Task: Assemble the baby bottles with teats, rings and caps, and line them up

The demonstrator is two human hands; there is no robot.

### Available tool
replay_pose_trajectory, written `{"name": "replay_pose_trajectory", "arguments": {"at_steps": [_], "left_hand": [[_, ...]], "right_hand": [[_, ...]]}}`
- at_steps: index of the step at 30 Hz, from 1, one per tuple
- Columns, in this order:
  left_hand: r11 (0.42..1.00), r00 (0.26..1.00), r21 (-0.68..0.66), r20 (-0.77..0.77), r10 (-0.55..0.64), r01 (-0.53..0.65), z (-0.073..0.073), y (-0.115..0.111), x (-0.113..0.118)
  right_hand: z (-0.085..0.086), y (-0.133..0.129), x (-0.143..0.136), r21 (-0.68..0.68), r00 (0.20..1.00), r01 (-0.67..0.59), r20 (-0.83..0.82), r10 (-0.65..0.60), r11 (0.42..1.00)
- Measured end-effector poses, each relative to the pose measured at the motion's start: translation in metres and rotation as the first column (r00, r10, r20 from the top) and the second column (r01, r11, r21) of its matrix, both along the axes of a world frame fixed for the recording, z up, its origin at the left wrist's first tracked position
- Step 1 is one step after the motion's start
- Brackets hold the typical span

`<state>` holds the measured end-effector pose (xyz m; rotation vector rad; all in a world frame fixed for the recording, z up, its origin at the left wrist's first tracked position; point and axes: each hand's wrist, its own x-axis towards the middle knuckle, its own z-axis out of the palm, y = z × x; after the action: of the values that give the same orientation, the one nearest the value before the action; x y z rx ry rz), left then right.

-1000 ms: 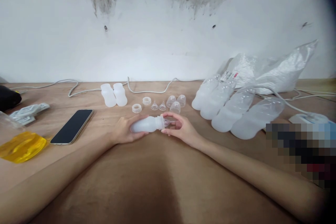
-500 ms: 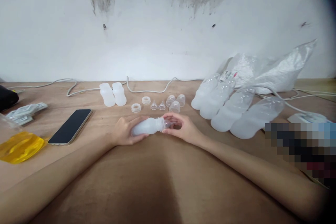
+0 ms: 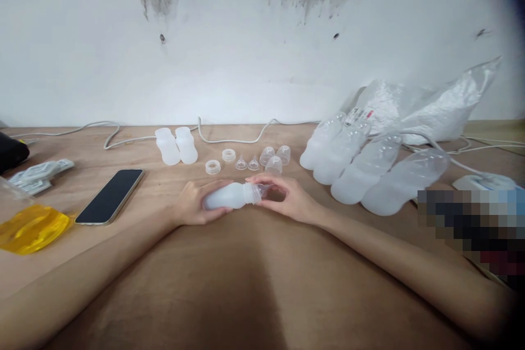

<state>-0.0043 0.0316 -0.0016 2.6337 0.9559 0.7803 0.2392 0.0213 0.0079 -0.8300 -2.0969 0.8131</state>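
Observation:
A frosted baby bottle point(image 3: 225, 197) lies on its side above the table, its neck pointing right. My left hand point(image 3: 195, 202) is wrapped round the bottle's base and body. At the neck, my right hand point(image 3: 287, 197) has thumb and fingers closed round the screw ring point(image 3: 256, 193), from which a clear nipple point(image 3: 264, 190) sticks out toward the palm. Just beyond the hands are two loose rings point(image 3: 213, 167), two loose nipples point(image 3: 253, 162) and three clear dome caps point(image 3: 273, 164).
Two uncapped bottles point(image 3: 187, 146) stand at the back left. Several capped bottles point(image 3: 365, 169) lie in a row at right, before a plastic bag point(image 3: 435, 109). A phone point(image 3: 110, 197) and a yellow packet point(image 3: 35, 229) lie at left. A white cable point(image 3: 241, 143) runs along the wall.
My right hand's fingers have shifted a little left along the bottle's ring, and the thumb and fingers are spread slightly wider. My left hand keeps its hold on the bottle.

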Motion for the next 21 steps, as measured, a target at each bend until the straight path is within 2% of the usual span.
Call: {"name": "replay_pose_trajectory", "arguments": {"at_steps": [5,12,17,21], "left_hand": [[0.999,1.0,0.04,0.0,-0.016,0.016,-0.002,0.0,0.001],[0.951,0.998,0.303,-0.008,-0.055,0.055,-0.006,0.0,0.002],[0.906,0.997,0.415,-0.04,-0.068,0.079,-0.006,0.001,0.003],[0.902,0.996,0.423,-0.044,-0.072,0.084,-0.006,0.002,0.003]], "right_hand": [[-0.002,-0.001,-0.003,-0.049,0.996,0.083,0.026,-0.082,0.995],[-0.001,-0.003,-0.007,-0.136,0.976,0.211,0.085,-0.201,0.968],[-0.001,-0.005,-0.01,-0.278,0.986,0.165,0.064,-0.153,0.946],[0.0,-0.005,-0.011,-0.301,0.99,0.138,0.064,-0.124,0.944]]}}
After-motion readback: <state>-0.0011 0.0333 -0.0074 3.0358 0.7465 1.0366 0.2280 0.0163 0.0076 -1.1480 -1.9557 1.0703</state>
